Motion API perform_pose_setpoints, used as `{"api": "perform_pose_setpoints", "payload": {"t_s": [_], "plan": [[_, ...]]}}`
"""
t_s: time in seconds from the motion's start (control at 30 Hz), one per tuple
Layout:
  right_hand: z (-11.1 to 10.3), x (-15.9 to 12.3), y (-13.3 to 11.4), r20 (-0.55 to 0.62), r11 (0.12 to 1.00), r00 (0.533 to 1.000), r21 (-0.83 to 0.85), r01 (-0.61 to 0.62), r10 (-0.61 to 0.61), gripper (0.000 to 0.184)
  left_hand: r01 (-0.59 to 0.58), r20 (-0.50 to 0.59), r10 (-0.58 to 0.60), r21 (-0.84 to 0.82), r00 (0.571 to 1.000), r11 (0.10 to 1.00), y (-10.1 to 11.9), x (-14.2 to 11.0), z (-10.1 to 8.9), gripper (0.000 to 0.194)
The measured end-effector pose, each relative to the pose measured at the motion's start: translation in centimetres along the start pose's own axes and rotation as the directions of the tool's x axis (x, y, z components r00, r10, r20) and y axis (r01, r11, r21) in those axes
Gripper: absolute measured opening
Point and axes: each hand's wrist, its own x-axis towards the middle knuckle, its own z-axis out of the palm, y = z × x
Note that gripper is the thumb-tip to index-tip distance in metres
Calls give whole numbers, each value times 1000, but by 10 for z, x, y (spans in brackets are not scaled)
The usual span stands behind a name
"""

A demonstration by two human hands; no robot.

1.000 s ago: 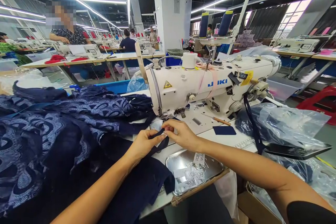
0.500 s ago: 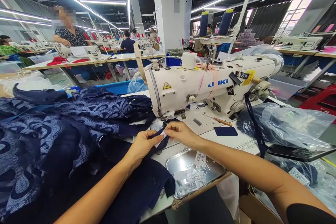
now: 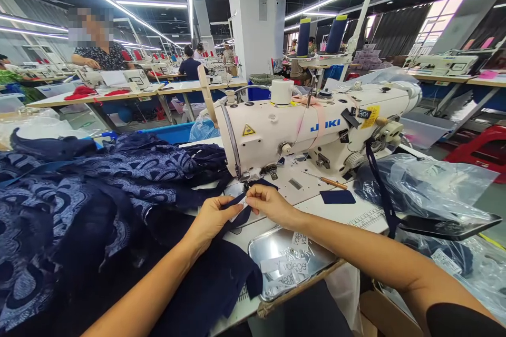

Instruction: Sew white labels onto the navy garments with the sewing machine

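Note:
Both hands meet just in front of the needle of the white sewing machine (image 3: 300,126). My left hand (image 3: 211,217) pinches a strip of dark navy fabric (image 3: 241,216) and a small white label (image 3: 238,206). My right hand (image 3: 269,203) pinches the same label and fabric edge from the right, fingers closed. The navy garment (image 3: 213,279) runs down from the hands to the table's front edge. The needle area itself is partly hidden by my fingers.
A heap of navy patterned lace (image 3: 90,189) fills the left. A metal tray (image 3: 272,242) with printed labels (image 3: 290,266) lies below my right wrist. A navy patch (image 3: 337,197), a small tool (image 3: 326,181) and plastic bags (image 3: 430,184) lie right. A person (image 3: 97,47) sits behind.
Both hands have held their pinch on the label and fabric at the needle, shifting only slightly. The view has drifted a little.

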Motion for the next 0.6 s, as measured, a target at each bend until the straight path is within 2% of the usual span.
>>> {"api": "perform_pose_setpoints", "payload": {"t_s": [0.2, 0.3, 0.37, 0.4, 0.43, 0.47, 0.5, 0.53, 0.57, 0.6], "plan": [[5, -1, 7, 0, 999, 1000, -40, 27, -27, 12, 12, -7, -11, 39, 1000, 999, 1, 1, 2, 28], [-4, -1, 7, 83, 985, 994, -154, 83, -71, 10, -19, 38, 14, 120, 999, 993, 1, 1, -2, 30], [-22, 0, 3, 163, 922, 981, -351, 161, -110, 13, -129, 30, 126, 253, 992, 959, 3, 0, -8, 30], [-34, 2, 0, 178, 851, 977, -488, 193, -120, 16, -232, -5, 249, 355, 968, 906, 5, 0, -11, 29], [-48, 6, -4, 167, 746, 978, -633, 205, -127, 17, -356, -33, 421, 480, 906, 802, 6, 1, -15, 26], [-63, 10, -8, 110, 611, 986, -774, 165, -127, 13, -472, -25, 612, 613, 790, 633, 7, 2, -18, 22], [-78, 16, -11, 35, 457, 990, -884, 95, -138, 10, -551, 40, 778, 728, 627, 407, 7, 5, -19, 18], [-92, 24, -14, -47, 314, 987, -950, 3, -151, 13, -580, 156, 879, 799, 451, 156, 6, 9, -19, 15], [-104, 32, -16, -96, 263, 983, -963, -52, -157, 18, -573, 298, 906, 816, 299, -79, 4, 14, -17, 14], [-113, 41, -17, -121, 227, 980, -970, -83, -158, 21, -550, 435, 879, 791, 197, -268, 0, 20, -14, 17]]}}
